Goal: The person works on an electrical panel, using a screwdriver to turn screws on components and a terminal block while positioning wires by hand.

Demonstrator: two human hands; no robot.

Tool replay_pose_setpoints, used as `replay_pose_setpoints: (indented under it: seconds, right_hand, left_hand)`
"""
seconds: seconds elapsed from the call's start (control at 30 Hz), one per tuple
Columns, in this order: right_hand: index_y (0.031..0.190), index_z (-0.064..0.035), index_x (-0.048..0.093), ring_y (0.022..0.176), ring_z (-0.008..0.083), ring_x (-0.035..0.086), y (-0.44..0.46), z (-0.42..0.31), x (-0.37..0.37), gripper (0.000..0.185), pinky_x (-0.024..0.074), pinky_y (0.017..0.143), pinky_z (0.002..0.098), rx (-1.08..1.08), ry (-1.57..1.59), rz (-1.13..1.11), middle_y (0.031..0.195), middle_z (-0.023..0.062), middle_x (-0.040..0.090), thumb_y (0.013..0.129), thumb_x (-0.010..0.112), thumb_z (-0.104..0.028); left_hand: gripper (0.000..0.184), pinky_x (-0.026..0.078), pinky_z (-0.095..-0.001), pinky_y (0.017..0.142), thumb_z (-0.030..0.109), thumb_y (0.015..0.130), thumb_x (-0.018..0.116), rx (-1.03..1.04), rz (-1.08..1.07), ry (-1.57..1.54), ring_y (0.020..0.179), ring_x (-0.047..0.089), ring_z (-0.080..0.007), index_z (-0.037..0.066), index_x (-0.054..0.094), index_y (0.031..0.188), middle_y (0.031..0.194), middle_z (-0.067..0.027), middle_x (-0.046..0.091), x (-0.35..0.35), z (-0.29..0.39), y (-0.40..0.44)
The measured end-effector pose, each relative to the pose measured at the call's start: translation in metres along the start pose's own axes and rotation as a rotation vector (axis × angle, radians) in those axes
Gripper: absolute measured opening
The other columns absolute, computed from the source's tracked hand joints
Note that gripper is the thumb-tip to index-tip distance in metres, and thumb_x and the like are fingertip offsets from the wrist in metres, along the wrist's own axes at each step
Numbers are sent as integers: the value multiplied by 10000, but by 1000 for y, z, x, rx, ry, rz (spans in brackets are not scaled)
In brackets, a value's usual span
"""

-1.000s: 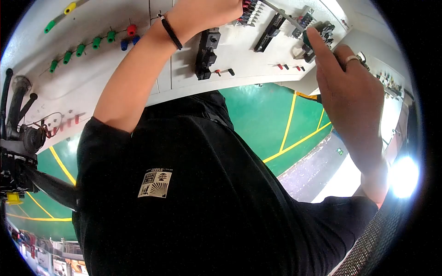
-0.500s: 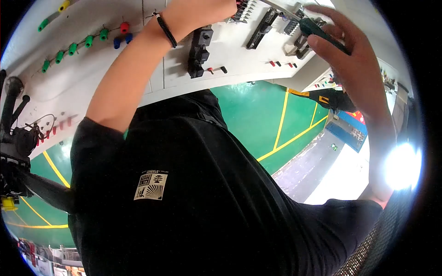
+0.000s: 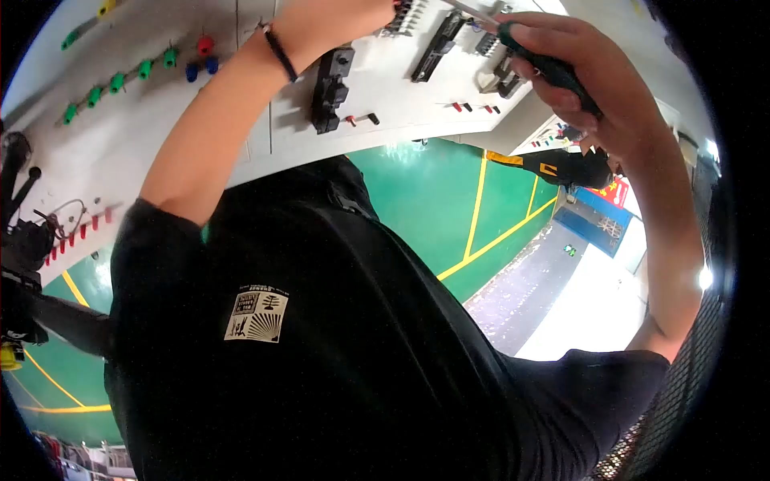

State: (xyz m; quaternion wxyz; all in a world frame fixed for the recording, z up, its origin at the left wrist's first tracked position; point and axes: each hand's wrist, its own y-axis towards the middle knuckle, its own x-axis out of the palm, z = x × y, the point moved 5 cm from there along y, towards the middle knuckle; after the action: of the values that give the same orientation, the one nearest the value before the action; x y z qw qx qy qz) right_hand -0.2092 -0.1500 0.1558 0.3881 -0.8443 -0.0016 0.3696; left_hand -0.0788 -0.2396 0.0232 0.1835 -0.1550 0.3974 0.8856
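Observation:
My right hand (image 3: 618, 76) is wrapped round the dark green handle of a screwdriver (image 3: 557, 72). Its metal shaft points up and left, and the tip lies past the top edge of the view. My left hand (image 3: 341, 16), below which a black braided band circles the wrist, is partly cut off at the top. Its fingers look curled beside a small red part (image 3: 396, 6), and what they hold is hidden. Close to that hand is a terminal block (image 3: 407, 18) with a row of metal pins. A long black rail-mounted part (image 3: 438, 46) lies between the hands.
A black component (image 3: 330, 92) is mounted on the white panel (image 3: 277, 124). Green sockets (image 3: 117, 82), a red one and blue ones line its left side. Red and black plugs (image 3: 373, 119) sit near its edge. Beyond is a green floor (image 3: 417, 188) with yellow lines, and another person (image 3: 581, 168).
The view has shifted slightly, so the panel appears further left. My right hand has rolled round the screwdriver handle, its fingers now closer about it. The left hand stays by the terminal block.

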Motion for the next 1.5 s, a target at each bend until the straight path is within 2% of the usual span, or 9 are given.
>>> replay_pose_setpoints:
  seconds: [0.3,0.47,0.63,0.87,0.97,1.13,1.23,1.3,1.5]
  right_hand:
    - [959,31,609,461,116,476,-4,-10,-8,176,327,378,252,65,89,-27,714,91,610,921,605,-141]
    - [920,23,617,464,118,472,-14,-22,-1,172,326,379,260,204,136,61,703,77,598,921,608,-149]
    - [859,36,627,444,130,474,-12,-20,1,175,335,370,272,162,-3,145,638,76,575,893,612,-135]
    - [858,57,639,424,135,480,-22,-41,11,190,342,366,260,38,-127,369,640,96,606,859,621,-133]
    - [972,-38,565,393,70,437,-5,-5,10,250,304,356,219,-146,-300,278,655,59,593,900,594,-275]
    - [895,-57,500,405,94,455,-7,-1,9,226,349,393,249,-139,-251,276,635,68,585,858,580,-265]
    - [973,-64,545,522,135,567,-8,5,6,209,417,432,282,-208,-395,300,714,92,627,872,603,-238]
    - [1107,-90,578,711,190,659,-38,-15,22,248,488,491,322,-904,-1023,545,897,115,659,885,633,-186]
    - [1125,-75,547,786,284,694,-40,-2,26,297,594,621,385,-826,-1606,511,983,143,653,850,658,-94]
  left_hand:
    - [78,495,-457,764,42,811,618,-117,-68,72,846,608,-402,-22,609,856,868,-199,623,-15,17,4]
    - [179,481,-474,774,127,828,670,281,114,-116,882,596,-403,-20,604,906,904,-202,611,-10,60,6]
    - [248,455,-490,791,196,868,645,-19,-231,-235,908,571,-426,-22,587,968,934,-242,579,32,61,10]
    - [231,422,-506,771,163,844,639,90,136,-354,878,549,-430,-5,545,972,887,-232,578,58,58,5]
    - [186,465,-387,667,168,738,712,169,420,-203,706,623,-293,81,616,873,750,-54,625,54,68,0]
    - [181,415,-510,779,160,843,613,42,208,-402,845,546,-431,21,539,933,880,-212,592,45,76,8]
    - [163,434,-508,752,184,848,593,35,200,-375,802,575,-429,35,552,901,822,-195,614,47,72,11]
    - [213,442,-451,727,207,798,658,102,254,-271,778,607,-361,50,552,895,793,-137,624,61,62,8]
    - [283,446,-403,687,238,732,739,148,221,-166,720,640,-290,78,560,881,718,-69,627,70,57,11]
